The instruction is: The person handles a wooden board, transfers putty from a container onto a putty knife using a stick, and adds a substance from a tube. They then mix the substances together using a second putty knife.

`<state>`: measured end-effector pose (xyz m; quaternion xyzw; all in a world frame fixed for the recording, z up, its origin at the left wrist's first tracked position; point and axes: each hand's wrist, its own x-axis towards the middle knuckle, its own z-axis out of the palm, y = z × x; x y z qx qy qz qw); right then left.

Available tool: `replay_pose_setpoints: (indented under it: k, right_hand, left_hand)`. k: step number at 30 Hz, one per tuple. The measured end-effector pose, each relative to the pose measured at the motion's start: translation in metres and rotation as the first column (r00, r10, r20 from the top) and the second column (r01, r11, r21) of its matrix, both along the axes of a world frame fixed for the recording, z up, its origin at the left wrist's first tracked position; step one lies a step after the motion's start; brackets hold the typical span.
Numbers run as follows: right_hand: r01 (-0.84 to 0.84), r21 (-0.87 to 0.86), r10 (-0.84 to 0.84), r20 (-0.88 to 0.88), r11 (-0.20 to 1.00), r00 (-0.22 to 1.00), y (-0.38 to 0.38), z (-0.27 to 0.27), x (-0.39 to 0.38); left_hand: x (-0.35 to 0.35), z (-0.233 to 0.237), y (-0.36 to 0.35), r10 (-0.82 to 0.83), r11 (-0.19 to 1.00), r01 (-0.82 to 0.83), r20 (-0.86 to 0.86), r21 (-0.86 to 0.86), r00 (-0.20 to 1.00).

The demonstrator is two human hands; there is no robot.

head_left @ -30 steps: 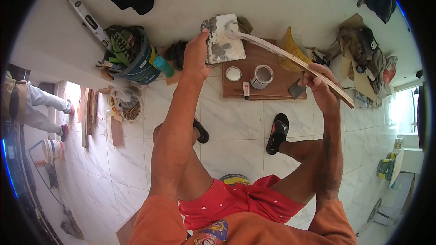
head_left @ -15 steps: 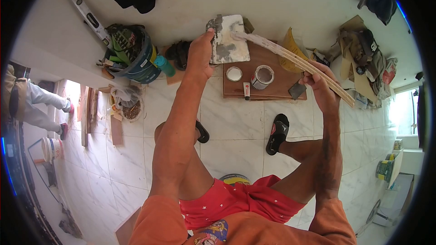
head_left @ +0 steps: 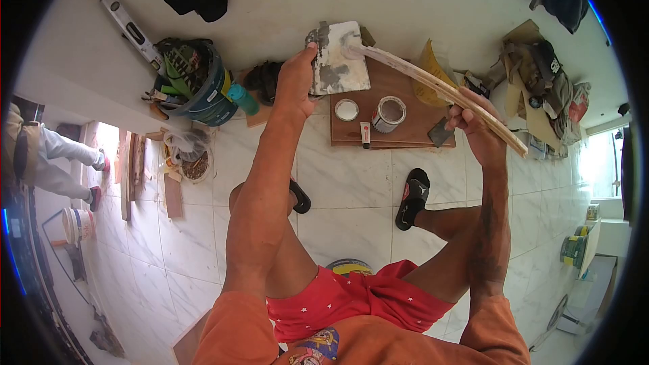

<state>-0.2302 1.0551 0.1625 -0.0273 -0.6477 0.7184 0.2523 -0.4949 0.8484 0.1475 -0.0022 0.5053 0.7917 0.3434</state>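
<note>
My left hand (head_left: pixel 297 80) grips the left edge of a flat plate (head_left: pixel 345 71), smeared with white and grey putty, thumb on top. A long, narrow wooden strip (head_left: pixel 419 76) slants from the plate down to the right. Its far end, coated whitish, meets the putty on the plate. My right hand (head_left: pixel 478 125) is closed around the strip near its lower end. Below the plate, an open tin (head_left: pixel 390 115), its round lid (head_left: pixel 347 109), a small tube (head_left: pixel 366 134) and a dark flat square piece (head_left: pixel 441 133) rest on a brown board (head_left: pixel 345 136).
A tool-filled bucket (head_left: pixel 215 98) with a spirit level (head_left: pixel 132 30) leaning out and a turquoise bottle (head_left: pixel 243 98) stand left. Bags and cardboard (head_left: pixel 541 84) are piled right. Another person's legs (head_left: pixel 67 149) show at far left. A yellow curved piece (head_left: pixel 430 88) lies behind the strip.
The strip has turned slightly about its length in my right hand, so its grooved face shows less. My left hand and the plate have barely moved.
</note>
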Motion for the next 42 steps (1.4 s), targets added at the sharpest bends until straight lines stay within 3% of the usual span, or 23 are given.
replay_pose_setpoints:
  k: [8,14,17,19,21,23,25,31,34,37,42]
  right_hand:
    - [0.043,0.094,-0.034,-0.087,0.995,0.996,0.005,-0.005,0.002]
    - [-0.026,-0.281,-0.049,-0.257,0.959,0.965,0.011,0.002,0.001]
    - [0.172,-0.323,-0.215,-0.103,0.931,0.971,0.039,-0.014,0.002]
    - [0.363,-0.159,-0.356,0.076,0.918,0.932,0.052,-0.033,0.0]
    - [0.463,0.176,-0.495,0.253,0.869,0.831,0.044,-0.041,-0.01]
    - [0.318,0.491,-0.53,0.385,0.811,0.756,0.06,-0.072,-0.023]
    - [0.178,0.72,-0.602,0.388,0.671,0.698,0.085,-0.121,-0.038]
    - [0.067,0.854,-0.591,0.297,0.515,0.75,0.077,-0.184,-0.076]
    - [0.149,0.789,-0.495,0.215,0.595,0.842,0.071,-0.205,-0.086]
    - [0.044,0.858,-0.578,0.306,0.512,0.756,0.076,-0.233,-0.091]
    - [0.019,0.86,-0.552,0.31,0.509,0.774,0.073,-0.256,-0.085]
  left_hand:
    - [-0.004,-0.01,0.002,-0.017,0.998,0.015,0.033,0.064,0.999]
    - [-0.002,-0.012,0.003,0.092,0.992,-0.082,-0.101,0.096,0.991]
    - [-0.004,-0.008,0.0,0.142,0.977,-0.184,-0.309,-0.109,0.94]
    - [0.001,-0.006,-0.005,0.165,0.952,-0.268,-0.489,-0.15,0.857]
    - [-0.001,-0.007,-0.005,0.157,0.982,-0.188,-0.452,-0.023,0.878]
    - [0.009,0.007,0.003,0.167,0.982,-0.188,-0.39,-0.018,0.906]
    - [0.002,0.0,0.005,0.139,0.986,-0.164,-0.371,-0.037,0.918]
    - [0.003,-0.005,0.02,0.091,0.989,-0.127,-0.368,-0.075,0.925]
    - [0.006,-0.004,0.027,0.078,0.993,-0.105,-0.366,-0.056,0.927]
    - [0.011,-0.001,0.035,0.08,0.992,-0.111,-0.365,-0.065,0.927]
    - [0.015,-0.003,0.042,0.049,0.992,-0.09,-0.383,-0.091,0.922]
